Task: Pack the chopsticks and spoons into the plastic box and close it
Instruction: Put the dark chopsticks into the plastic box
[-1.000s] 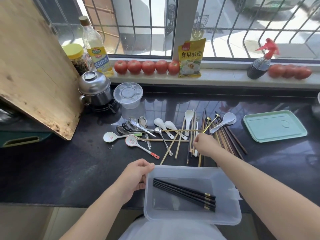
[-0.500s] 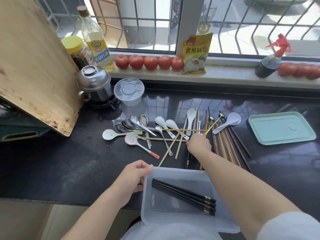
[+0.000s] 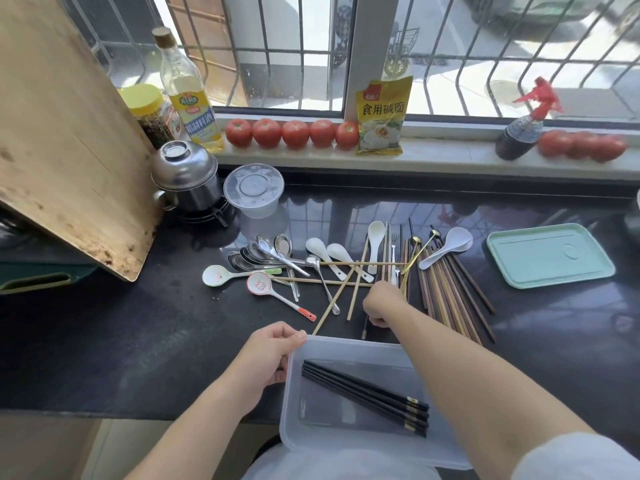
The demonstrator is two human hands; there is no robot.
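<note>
- My left hand [image 3: 265,355] grips the plastic box [image 3: 349,441] rim, lower centre.
- My right hand [image 3: 382,304] curls around dark chopsticks [image 3: 364,328] at mid-frame.
- Black chopsticks [image 3: 363,393] lie inside the box.

Tomatoes [image 3: 293,133], an oil bottle [image 3: 187,91] and a yellow packet [image 3: 382,116] line the windowsill [image 3: 450,157], a steel pot [image 3: 185,174] nearby.

Five tomatoes [image 3: 292,134] stood in one row on the sill, with about three more [image 3: 581,146], blurred, at right. Four white ceramic spoons [image 3: 375,233] and two patterned ones [image 3: 258,284] lay among the chopsticks. The plastic box [image 3: 360,441] held roughly five black chopsticks [image 3: 360,391].
</note>
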